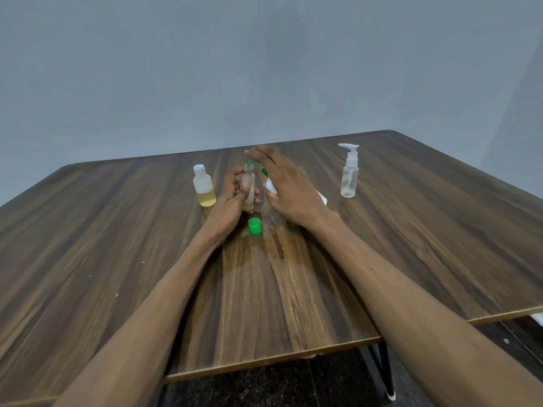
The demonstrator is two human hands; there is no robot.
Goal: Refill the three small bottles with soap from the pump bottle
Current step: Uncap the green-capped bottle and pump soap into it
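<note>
My left hand (235,195) grips a small uncapped bottle (249,183) upright on the table, a little yellow soap in its bottom. My right hand (282,183) lies with straight fingers on the green pump head (249,163) of the soap bottle (271,187), whose white body is mostly hidden behind that hand. The green nozzle sits right above the small bottle's mouth. A green cap (254,225) stands on the table just in front. A white-capped small bottle (203,185), about a third full of yellow soap, stands to the left. A clear small pump bottle (349,171) stands to the right.
The wooden table (147,259) has a wet smear around and in front of the green cap. Its front edge is near me and black legs show below at the right. A grey wall rises behind.
</note>
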